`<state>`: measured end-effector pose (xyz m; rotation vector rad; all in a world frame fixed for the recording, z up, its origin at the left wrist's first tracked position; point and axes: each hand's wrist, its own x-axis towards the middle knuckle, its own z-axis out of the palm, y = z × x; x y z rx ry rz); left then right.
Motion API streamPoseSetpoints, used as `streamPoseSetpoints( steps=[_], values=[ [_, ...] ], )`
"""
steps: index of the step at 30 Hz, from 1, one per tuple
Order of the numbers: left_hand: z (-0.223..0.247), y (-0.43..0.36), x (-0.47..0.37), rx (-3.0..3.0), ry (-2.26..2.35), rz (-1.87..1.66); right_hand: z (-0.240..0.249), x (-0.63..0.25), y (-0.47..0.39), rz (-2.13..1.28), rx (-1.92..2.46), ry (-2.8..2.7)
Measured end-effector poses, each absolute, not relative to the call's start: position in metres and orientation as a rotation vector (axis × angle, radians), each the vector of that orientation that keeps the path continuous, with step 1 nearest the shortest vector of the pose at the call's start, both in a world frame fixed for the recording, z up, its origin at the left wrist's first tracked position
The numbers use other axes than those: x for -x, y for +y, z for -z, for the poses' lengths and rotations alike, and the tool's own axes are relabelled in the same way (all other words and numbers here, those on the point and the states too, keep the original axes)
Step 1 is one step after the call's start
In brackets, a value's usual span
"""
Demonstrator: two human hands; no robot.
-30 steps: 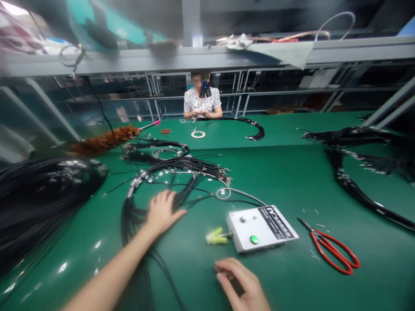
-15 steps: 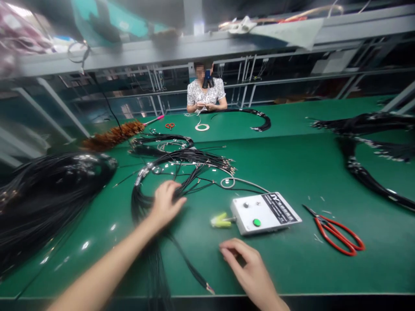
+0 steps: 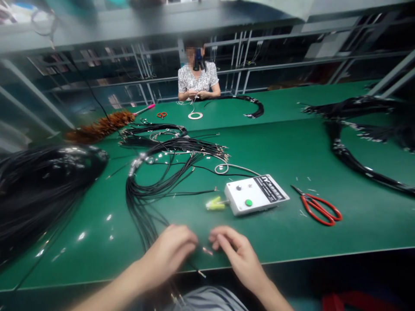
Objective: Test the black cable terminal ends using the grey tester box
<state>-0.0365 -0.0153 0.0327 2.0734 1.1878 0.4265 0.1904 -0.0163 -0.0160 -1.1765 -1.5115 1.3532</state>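
My left hand (image 3: 177,250) is closed around a black cable near the table's front edge; the cable's stripped, coppery end pokes out toward my right hand. My right hand (image 3: 228,242) is just to the right, its thumb and fingers curled together close to that end; what they hold, if anything, is too small to tell. Behind my left hand, a curved bundle of black cables (image 3: 134,190) lies on the green table. The white box (image 3: 256,194) with a green button sits beyond my right hand, a yellow-green clip (image 3: 215,204) at its left side.
Red-handled scissors (image 3: 320,209) lie right of the box among small clippings. A large black cable pile (image 3: 42,198) covers the left side, with more cables (image 3: 343,155) at the right. Across the table, a person (image 3: 198,80) sits behind a white ring (image 3: 195,115). A brown duster (image 3: 103,125) lies back left.
My left hand has come back from the cable bundle to the front edge, beside my right hand. My right hand has shifted slightly left. The camera view has tilted down.
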Motion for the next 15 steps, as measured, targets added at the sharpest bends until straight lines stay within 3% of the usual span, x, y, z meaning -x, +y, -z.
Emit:
streamPoseSetpoints(
  steps=[7,11,15],
  values=[
    [-0.035,-0.012,0.025,-2.143,1.222,-0.647,0.002,-0.18,-0.041,-1.204,0.914,-2.054],
    [-0.043,-0.01,0.018,-2.227,1.203,-0.666,-0.007,-0.186,-0.024,-1.487,1.119,-1.576],
    [-0.044,-0.008,0.015,-2.261,1.194,-0.704,-0.009,-0.186,-0.008,-1.683,1.038,-1.18]
  ],
)
